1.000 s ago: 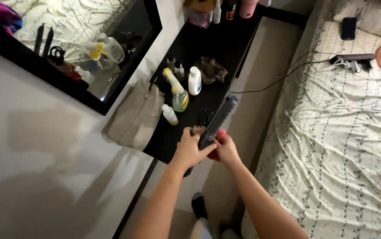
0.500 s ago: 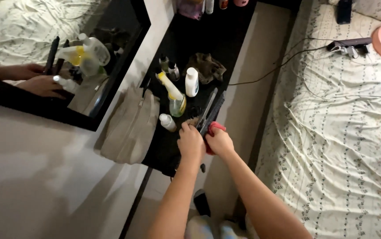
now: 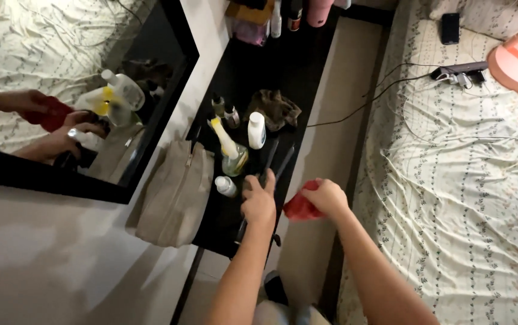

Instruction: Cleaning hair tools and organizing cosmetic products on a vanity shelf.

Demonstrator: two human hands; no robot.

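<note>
Away from the hair straightener on the black counter went the right hand, fingers clamped on a red cloth, while the left hand pressed the straightener, fingers together.

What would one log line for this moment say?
left hand: on hair straightener, black shelf | right hand: holding red cloth

Two hands, one red cloth (five bottles nearby).

just one head cam, looking steeply down over a black dresser, bed sitting right, fairly close in
</note>
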